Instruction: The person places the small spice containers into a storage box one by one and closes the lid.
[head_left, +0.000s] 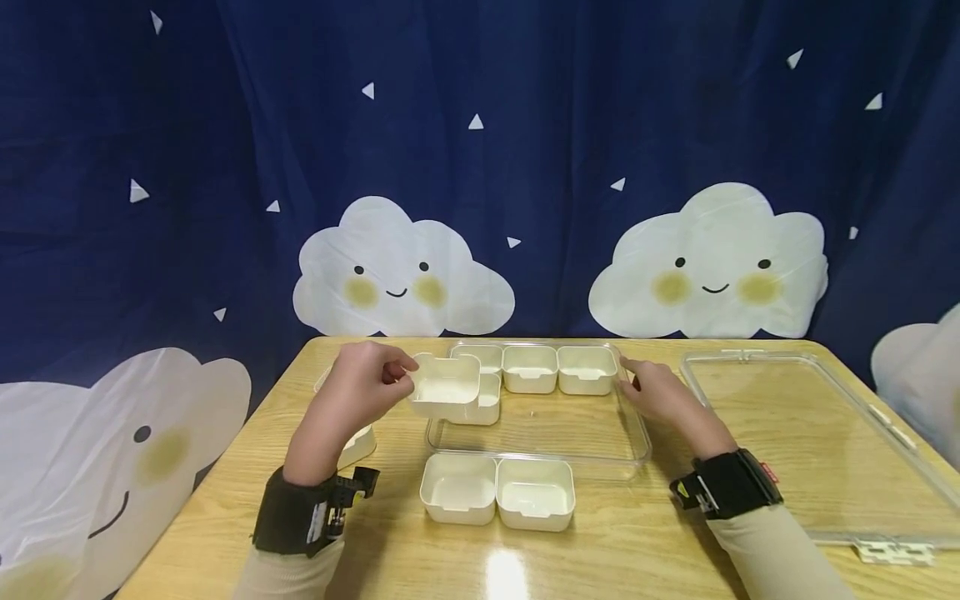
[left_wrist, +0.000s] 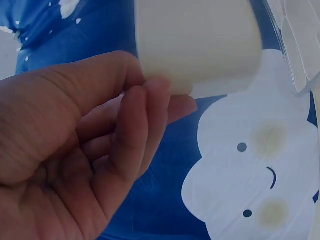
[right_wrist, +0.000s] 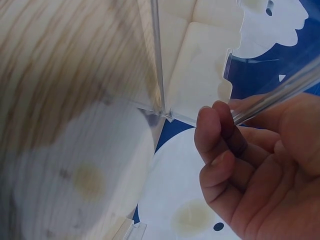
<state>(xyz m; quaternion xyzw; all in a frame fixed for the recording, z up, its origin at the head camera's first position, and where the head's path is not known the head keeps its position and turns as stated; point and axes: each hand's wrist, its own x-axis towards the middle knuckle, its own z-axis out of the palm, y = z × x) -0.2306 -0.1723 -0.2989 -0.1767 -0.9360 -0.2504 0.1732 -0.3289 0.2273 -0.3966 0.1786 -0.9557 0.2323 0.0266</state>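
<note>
My left hand [head_left: 369, 379] pinches the left edge of a small cream-coloured bin [head_left: 447, 385], held tilted above the left side of a clear plastic box [head_left: 540, 435]. In the left wrist view, thumb and fingertips meet on the held bin's wall [left_wrist: 200, 40]. My right hand [head_left: 657, 392] grips the right rim of the clear box, fingers curled round that edge in the right wrist view [right_wrist: 240, 145]. Inside the box, cream bins [head_left: 587, 372] line the back, and another bin [head_left: 487, 402] sits at the left, partly hidden behind the held one.
Two cream bins [head_left: 536, 495] stand side by side in front of the box. More cream pieces [head_left: 358, 447] lie at the left, partly behind my left arm. A clear lid [head_left: 810, 433] with white clips lies on the wooden table's right side. A dark blue curtain [head_left: 555, 167] hangs behind.
</note>
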